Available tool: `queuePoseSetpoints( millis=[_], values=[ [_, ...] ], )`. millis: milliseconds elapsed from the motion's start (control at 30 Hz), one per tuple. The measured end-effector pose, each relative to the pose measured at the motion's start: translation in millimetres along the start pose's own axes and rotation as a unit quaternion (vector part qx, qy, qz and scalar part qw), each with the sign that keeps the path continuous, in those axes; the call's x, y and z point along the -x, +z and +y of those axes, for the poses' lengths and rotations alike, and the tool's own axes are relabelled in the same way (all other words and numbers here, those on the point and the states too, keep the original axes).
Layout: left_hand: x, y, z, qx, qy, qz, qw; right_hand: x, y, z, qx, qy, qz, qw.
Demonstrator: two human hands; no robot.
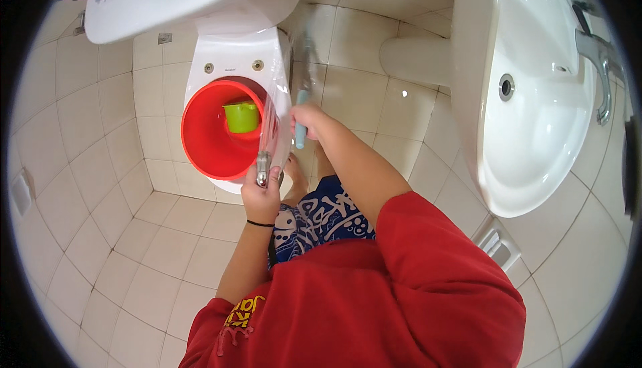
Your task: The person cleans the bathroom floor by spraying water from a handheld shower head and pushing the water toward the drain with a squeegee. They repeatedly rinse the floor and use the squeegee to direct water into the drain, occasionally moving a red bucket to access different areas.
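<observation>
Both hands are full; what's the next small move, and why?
I'd probably turn the silver metal sprayer in the left hand slightly right, away from the round red plastic bucket. Clear streaks, apparently water, run from the sprayer past the bucket's right rim, while the right hand holds a light-blue-handled tool, its far end blurred, farther right over pale floor tiles.

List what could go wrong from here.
The red bucket sits on the toilet, close to the left hand; a bump might tip it, along with the green dipper inside.
Clear streaks beyond what looks like a silver sprayer may be water; if it reaches the floor tiles, the bare feet could slip.
</observation>
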State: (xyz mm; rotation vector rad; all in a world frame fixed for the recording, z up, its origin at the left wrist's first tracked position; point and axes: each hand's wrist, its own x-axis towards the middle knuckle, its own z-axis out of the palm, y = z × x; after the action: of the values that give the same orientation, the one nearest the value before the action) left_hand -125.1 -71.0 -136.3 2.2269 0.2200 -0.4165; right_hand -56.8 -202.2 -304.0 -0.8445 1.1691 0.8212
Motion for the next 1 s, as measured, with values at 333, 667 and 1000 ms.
queuePoseSetpoints(
  millis=[333,667,1000],
  values=[
    [-2.6,12.0,-0.5,-0.016,0.007,0.008,1.000,58.3,-127.4,33.0,0.127,-0.101,0.040,0.986],
    [12.4,18.9,4.6,-0.054,0.000,-0.033,0.998,-23.4,-35.6,45.1,0.124,-0.067,0.069,0.988],
    [44.8,7.5,-21.3,0.034,-0.057,-0.162,0.985,58.1,-166.2,79.4,0.068,-0.104,-0.079,0.989]
  ],
)
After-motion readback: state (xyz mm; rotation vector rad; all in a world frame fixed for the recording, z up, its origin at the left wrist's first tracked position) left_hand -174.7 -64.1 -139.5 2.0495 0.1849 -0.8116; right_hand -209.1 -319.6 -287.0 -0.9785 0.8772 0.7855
